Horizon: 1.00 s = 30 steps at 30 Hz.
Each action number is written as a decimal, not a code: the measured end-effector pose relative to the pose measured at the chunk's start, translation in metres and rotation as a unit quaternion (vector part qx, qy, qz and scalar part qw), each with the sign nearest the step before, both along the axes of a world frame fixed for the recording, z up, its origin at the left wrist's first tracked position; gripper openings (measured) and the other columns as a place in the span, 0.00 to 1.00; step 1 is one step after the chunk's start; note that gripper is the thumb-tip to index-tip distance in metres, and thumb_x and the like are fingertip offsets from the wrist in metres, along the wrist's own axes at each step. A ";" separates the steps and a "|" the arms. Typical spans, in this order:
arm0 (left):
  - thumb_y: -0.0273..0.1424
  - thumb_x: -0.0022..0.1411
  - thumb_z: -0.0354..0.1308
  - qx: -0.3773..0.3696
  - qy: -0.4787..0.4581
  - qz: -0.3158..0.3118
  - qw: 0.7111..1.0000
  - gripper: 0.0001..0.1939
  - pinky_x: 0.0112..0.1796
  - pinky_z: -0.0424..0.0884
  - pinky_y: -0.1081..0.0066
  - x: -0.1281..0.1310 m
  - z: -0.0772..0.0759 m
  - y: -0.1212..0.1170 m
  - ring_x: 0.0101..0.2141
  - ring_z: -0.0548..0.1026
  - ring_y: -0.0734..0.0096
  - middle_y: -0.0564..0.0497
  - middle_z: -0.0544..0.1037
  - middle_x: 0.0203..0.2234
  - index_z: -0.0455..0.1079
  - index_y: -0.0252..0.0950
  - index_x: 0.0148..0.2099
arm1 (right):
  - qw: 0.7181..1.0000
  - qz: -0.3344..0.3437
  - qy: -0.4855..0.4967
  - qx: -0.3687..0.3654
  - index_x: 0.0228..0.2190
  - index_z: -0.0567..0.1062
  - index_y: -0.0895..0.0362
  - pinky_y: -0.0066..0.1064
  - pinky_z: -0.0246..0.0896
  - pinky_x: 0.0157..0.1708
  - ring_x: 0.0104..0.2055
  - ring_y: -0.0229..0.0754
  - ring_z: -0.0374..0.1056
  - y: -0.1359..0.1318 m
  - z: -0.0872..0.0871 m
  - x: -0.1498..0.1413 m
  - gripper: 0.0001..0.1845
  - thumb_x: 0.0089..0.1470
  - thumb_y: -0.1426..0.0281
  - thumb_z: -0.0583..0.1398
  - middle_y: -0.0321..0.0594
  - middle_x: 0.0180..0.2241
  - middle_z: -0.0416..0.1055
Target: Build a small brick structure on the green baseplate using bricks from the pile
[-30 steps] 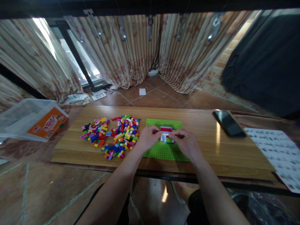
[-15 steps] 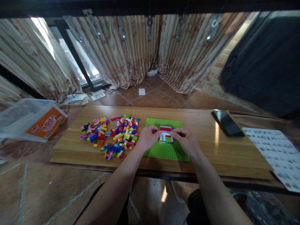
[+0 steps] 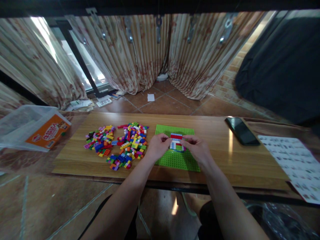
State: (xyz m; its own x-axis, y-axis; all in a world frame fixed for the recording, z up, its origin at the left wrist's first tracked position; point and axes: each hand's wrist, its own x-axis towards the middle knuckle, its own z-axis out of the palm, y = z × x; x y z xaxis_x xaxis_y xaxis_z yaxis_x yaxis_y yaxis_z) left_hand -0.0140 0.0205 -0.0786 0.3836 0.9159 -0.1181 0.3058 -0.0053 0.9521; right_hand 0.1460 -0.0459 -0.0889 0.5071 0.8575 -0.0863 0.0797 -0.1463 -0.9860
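A small brick model (image 3: 176, 137) in red, white and blue sits on a green studded baseplate (image 3: 177, 162). My left hand (image 3: 159, 146) is closed at the model's left side, thumb and fingers pinched against it. From the right, my right hand (image 3: 196, 147) pinches the opposite side with thumb and forefinger. The fingertips partly cover both side edges of the model. Whether a loose brick is also between the fingers is too small to tell.
Left of the baseplate, loose coloured bricks (image 3: 135, 143) lie heaped on the wooden board (image 3: 215, 166). A clear plastic tub (image 3: 15, 125) with an orange label stands far left. At right lie a black phone (image 3: 242, 131) and a printed sheet (image 3: 292, 160).
My right hand has shifted very slightly and its fingers sit a little differently at the model's right side. The left hand keeps its grip.
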 end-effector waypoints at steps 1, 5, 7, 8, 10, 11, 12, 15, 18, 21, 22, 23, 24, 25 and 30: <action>0.29 0.58 0.58 -0.011 -0.006 0.003 1.000 0.06 0.22 0.64 0.77 0.000 0.000 0.000 0.19 0.70 0.77 0.54 0.74 0.19 0.72 0.32 0.31 | 1.000 0.000 0.001 -0.003 0.32 0.80 0.58 0.30 0.57 0.23 0.20 0.36 0.62 0.001 -0.001 0.000 0.29 0.31 0.51 0.71 0.33 0.18 0.70; 0.29 0.59 0.58 -0.046 -0.019 0.008 0.999 0.06 0.20 0.63 0.77 0.001 0.004 -0.001 0.17 0.69 0.78 0.56 0.72 0.18 0.71 0.32 0.31 | 1.000 -0.001 -0.018 -0.001 0.30 0.80 0.57 0.30 0.56 0.23 0.21 0.37 0.62 0.002 -0.004 0.001 0.27 0.32 0.50 0.70 0.34 0.18 0.70; 0.28 0.60 0.58 -0.059 -0.027 0.013 0.998 0.05 0.20 0.63 0.78 0.002 0.007 -0.001 0.16 0.68 0.79 0.56 0.72 0.18 0.71 0.32 0.31 | 1.000 0.004 -0.021 0.004 0.30 0.80 0.57 0.30 0.57 0.23 0.21 0.37 0.63 0.002 -0.005 0.001 0.26 0.33 0.50 0.69 0.35 0.18 0.70; 0.27 0.60 0.58 -0.066 -0.033 0.016 0.997 0.05 0.20 0.63 0.78 0.002 0.008 -0.002 0.16 0.68 0.80 0.57 0.72 0.18 0.71 0.32 0.31 | 1.000 0.007 -0.016 0.006 0.30 0.80 0.58 0.30 0.58 0.23 0.21 0.37 0.63 0.002 -0.004 0.001 0.26 0.34 0.50 0.69 0.35 0.18 0.71; 0.26 0.59 0.58 -0.080 -0.042 0.018 0.996 0.04 0.20 0.63 0.78 0.003 0.010 -0.002 0.16 0.68 0.80 0.57 0.72 0.18 0.71 0.32 0.31 | 1.000 0.012 -0.002 0.006 0.31 0.80 0.58 0.30 0.58 0.23 0.19 0.36 0.62 0.001 -0.003 0.000 0.27 0.33 0.50 0.70 0.34 0.17 0.70; 0.26 0.59 0.58 -0.084 -0.044 0.017 0.995 0.04 0.20 0.63 0.78 0.003 0.011 -0.002 0.16 0.68 0.80 0.57 0.72 0.17 0.71 0.32 0.31 | 1.000 0.013 0.003 0.006 0.31 0.80 0.58 0.30 0.58 0.23 0.19 0.36 0.62 0.001 -0.002 0.000 0.27 0.33 0.51 0.70 0.34 0.17 0.70; 0.26 0.59 0.58 -0.085 -0.044 0.015 0.995 0.04 0.20 0.63 0.79 0.003 0.011 -0.002 0.16 0.68 0.80 0.57 0.72 0.17 0.70 0.32 0.31 | 1.000 0.012 0.007 0.006 0.31 0.80 0.58 0.30 0.58 0.22 0.19 0.36 0.61 0.001 -0.001 -0.001 0.27 0.33 0.51 0.71 0.34 0.17 0.70; 0.25 0.60 0.58 -0.080 -0.041 0.010 0.996 0.04 0.20 0.63 0.79 0.002 0.011 -0.001 0.16 0.69 0.80 0.57 0.72 0.17 0.70 0.32 0.31 | 1.000 0.010 0.003 0.003 0.31 0.79 0.59 0.30 0.57 0.22 0.18 0.36 0.61 0.001 0.002 -0.002 0.28 0.32 0.51 0.71 0.33 0.17 0.70; 0.25 0.59 0.58 -0.068 -0.034 0.010 0.997 0.04 0.21 0.64 0.79 0.002 0.009 -0.001 0.17 0.69 0.80 0.57 0.72 0.17 0.70 0.33 0.31 | 1.000 0.015 -0.008 -0.001 0.31 0.79 0.59 0.30 0.57 0.22 0.19 0.36 0.62 0.001 0.002 -0.002 0.28 0.33 0.50 0.70 0.34 0.17 0.70; 0.26 0.60 0.57 -0.066 -0.031 0.012 0.997 0.04 0.21 0.64 0.79 0.002 0.007 -0.001 0.17 0.69 0.79 0.57 0.72 0.17 0.69 0.33 0.31 | 1.000 0.013 -0.006 -0.001 0.31 0.79 0.59 0.30 0.57 0.22 0.19 0.36 0.62 0.001 -0.001 -0.001 0.29 0.33 0.49 0.70 0.34 0.17 0.70; 0.26 0.60 0.57 -0.066 -0.030 0.010 0.997 0.04 0.21 0.64 0.78 0.002 0.006 -0.001 0.17 0.69 0.79 0.57 0.72 0.17 0.69 0.33 0.31 | 1.000 0.014 -0.006 -0.001 0.32 0.79 0.59 0.30 0.57 0.22 0.19 0.36 0.62 0.001 -0.002 0.000 0.29 0.33 0.49 0.70 0.34 0.17 0.70; 0.27 0.60 0.57 -0.063 -0.029 0.007 0.998 0.05 0.21 0.64 0.78 0.001 0.005 -0.001 0.17 0.69 0.79 0.57 0.72 0.18 0.69 0.33 0.31 | 1.000 0.013 -0.007 -0.001 0.33 0.79 0.59 0.29 0.57 0.22 0.19 0.36 0.62 0.001 -0.002 0.001 0.29 0.33 0.50 0.70 0.33 0.17 0.70; 0.27 0.60 0.57 -0.059 -0.029 0.004 0.998 0.05 0.21 0.64 0.78 0.001 0.004 -0.002 0.17 0.69 0.79 0.56 0.72 0.18 0.69 0.33 0.31 | 1.000 0.014 -0.011 -0.002 0.33 0.80 0.59 0.29 0.56 0.22 0.19 0.36 0.61 0.000 -0.003 0.002 0.29 0.33 0.50 0.70 0.33 0.18 0.70; 0.28 0.61 0.57 -0.055 -0.029 -0.001 0.998 0.05 0.21 0.64 0.78 0.001 0.004 -0.002 0.18 0.70 0.79 0.56 0.72 0.18 0.69 0.33 0.31 | 1.000 0.015 -0.014 -0.002 0.34 0.80 0.59 0.29 0.55 0.22 0.19 0.36 0.61 -0.001 -0.003 0.002 0.29 0.34 0.50 0.70 0.33 0.18 0.70; 0.30 0.62 0.54 -0.017 -0.021 -0.031 0.999 0.08 0.23 0.65 0.77 -0.004 0.004 0.003 0.19 0.71 0.77 0.55 0.73 0.19 0.69 0.34 0.30 | 0.999 -0.014 -0.026 0.018 0.31 0.81 0.59 0.28 0.53 0.22 0.22 0.36 0.61 -0.005 0.000 0.002 0.24 0.41 0.51 0.66 0.36 0.22 0.73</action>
State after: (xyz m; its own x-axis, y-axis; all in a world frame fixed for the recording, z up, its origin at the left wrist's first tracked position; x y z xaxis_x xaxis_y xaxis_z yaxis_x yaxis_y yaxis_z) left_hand -0.0184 0.0230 -0.0742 0.4448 0.8860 -0.1310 0.2663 0.0088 0.9639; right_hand 0.1482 -0.0509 -0.0884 0.5347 0.8446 -0.0290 0.1269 -0.1141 -0.9853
